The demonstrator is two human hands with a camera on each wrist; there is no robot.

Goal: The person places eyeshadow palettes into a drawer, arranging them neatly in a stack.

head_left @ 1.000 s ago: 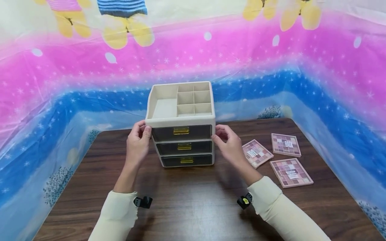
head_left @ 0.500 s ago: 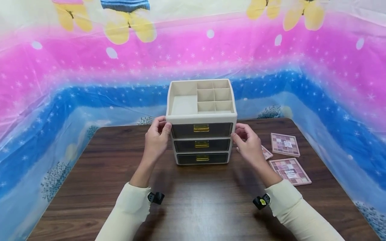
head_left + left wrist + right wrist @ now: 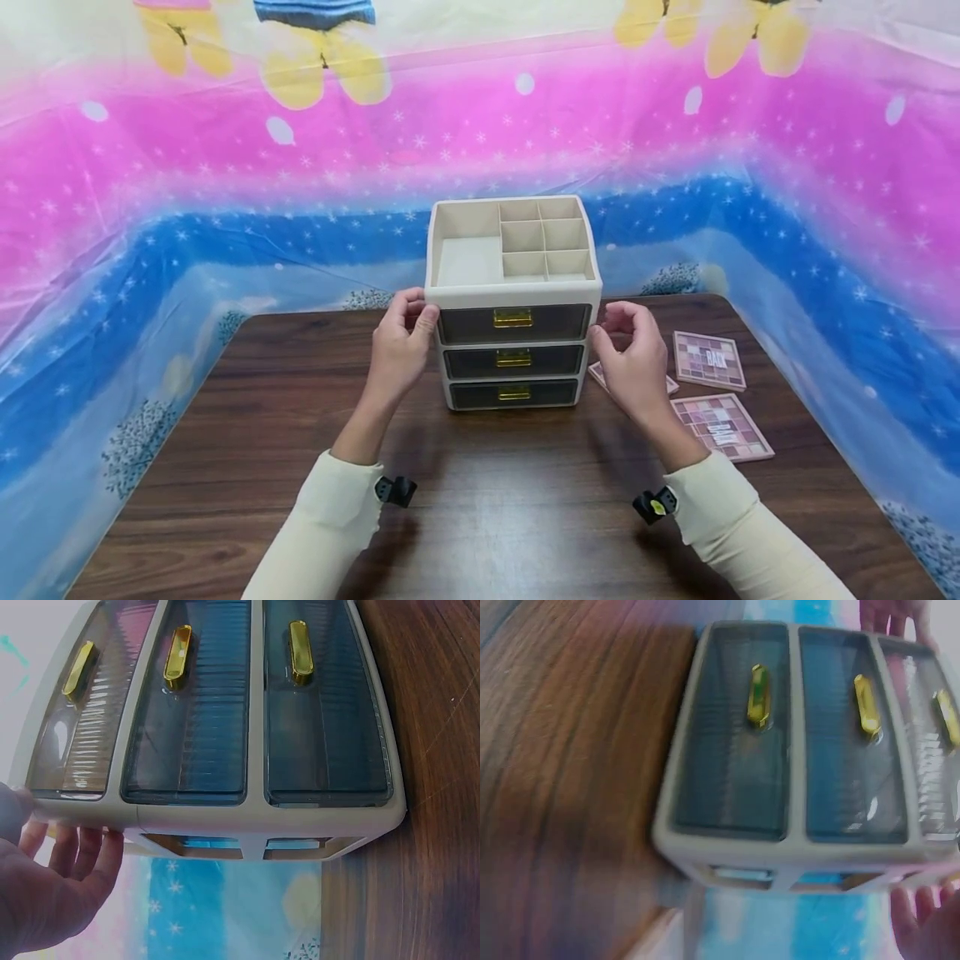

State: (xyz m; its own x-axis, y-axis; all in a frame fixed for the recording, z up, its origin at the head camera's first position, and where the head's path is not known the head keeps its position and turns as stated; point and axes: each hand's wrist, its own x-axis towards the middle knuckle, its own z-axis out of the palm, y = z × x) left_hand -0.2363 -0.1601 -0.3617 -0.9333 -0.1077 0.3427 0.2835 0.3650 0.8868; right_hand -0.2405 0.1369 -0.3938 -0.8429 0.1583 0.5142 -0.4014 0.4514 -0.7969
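Note:
A cream organizer (image 3: pixel 517 293) with three dark, clear-fronted drawers and gold handles stands upright on the table, its drawers closed. Its top has one wide compartment and several small ones. My left hand (image 3: pixel 402 346) grips the organizer's upper left side, thumb at the front edge; the left wrist view has this hand (image 3: pixel 56 881) with fingertips against the side of the organizer (image 3: pixel 259 817). Beside the upper right side is my right hand (image 3: pixel 636 358), loosely curved, holding nothing. That hand (image 3: pixel 930 922) appears at the lower right of the right wrist view, close to the organizer (image 3: pixel 799 750).
To the right lie two pink palettes, one farther back (image 3: pixel 710 360) and one nearer (image 3: pixel 727 429). A third palette (image 3: pixel 598 375) is partly hidden behind my right hand. The brown wooden table (image 3: pixel 247 433) ends at a patterned cloth backdrop (image 3: pixel 480 142).
In the head view the organizer has shifted right and now faces more squarely forward, both hands moving along with it. My right fingers have come slightly away from its side.

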